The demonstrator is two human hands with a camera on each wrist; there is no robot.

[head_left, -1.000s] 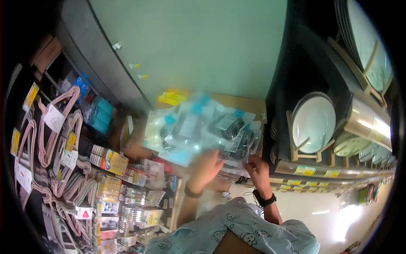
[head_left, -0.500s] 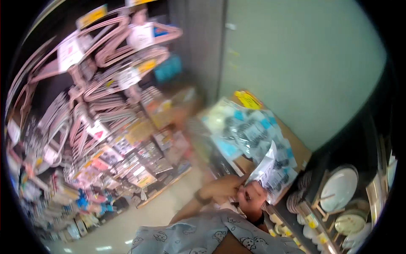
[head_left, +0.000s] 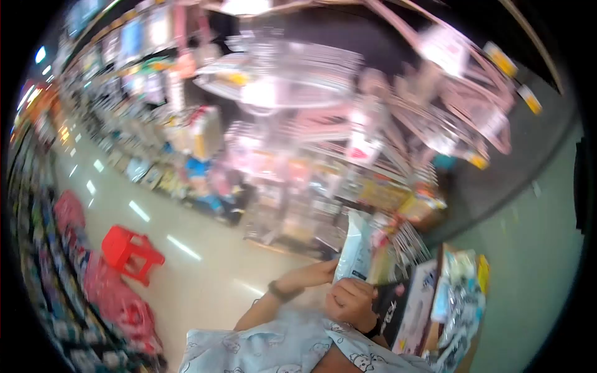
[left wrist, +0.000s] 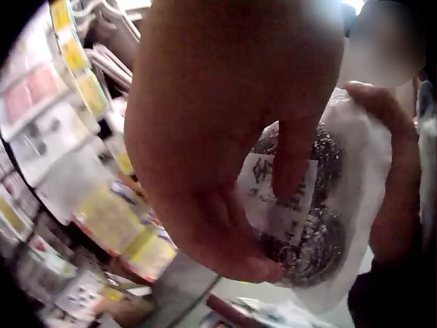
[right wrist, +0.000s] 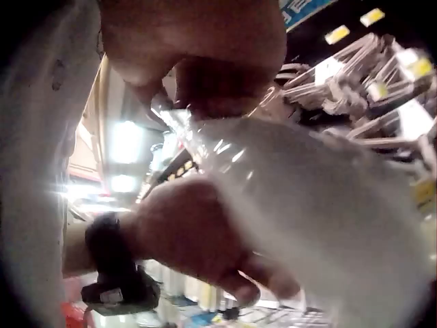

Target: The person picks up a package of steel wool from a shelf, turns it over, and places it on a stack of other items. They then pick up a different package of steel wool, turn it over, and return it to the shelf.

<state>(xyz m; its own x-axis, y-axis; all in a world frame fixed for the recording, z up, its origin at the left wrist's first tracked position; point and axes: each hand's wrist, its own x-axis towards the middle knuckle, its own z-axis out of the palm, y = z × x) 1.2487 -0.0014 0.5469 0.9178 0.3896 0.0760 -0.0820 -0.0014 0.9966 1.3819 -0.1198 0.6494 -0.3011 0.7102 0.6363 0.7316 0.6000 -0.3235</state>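
Note:
A clear-fronted, white-backed pack of steel wool scourers (head_left: 354,242) stands upright between my two hands in the head view. In the left wrist view, dark silvery coils (left wrist: 307,256) show through the plastic around a printed white label (left wrist: 276,198). My left hand (head_left: 317,273) holds the pack from the left, with a finger across the label. My right hand (head_left: 351,301) grips its lower edge with curled fingers. Up close in the right wrist view, my right hand (right wrist: 198,61) pinches the crinkled end of the wrapper, and my left hand (right wrist: 191,232) lies along the pack's other side.
Pink hangers (head_left: 429,112) and hanging packets fill the rack ahead. To the right, a box (head_left: 441,298) carries more bagged scourers (head_left: 463,311) beside a green wall (head_left: 528,298). A red stool (head_left: 130,252) stands on the tiled floor at the left, near pink bags (head_left: 118,304).
The view has swung left, away from the box and dishes towards the hanger rack and aisle. My hands have gone from reaching over the box to holding one pack near my body.

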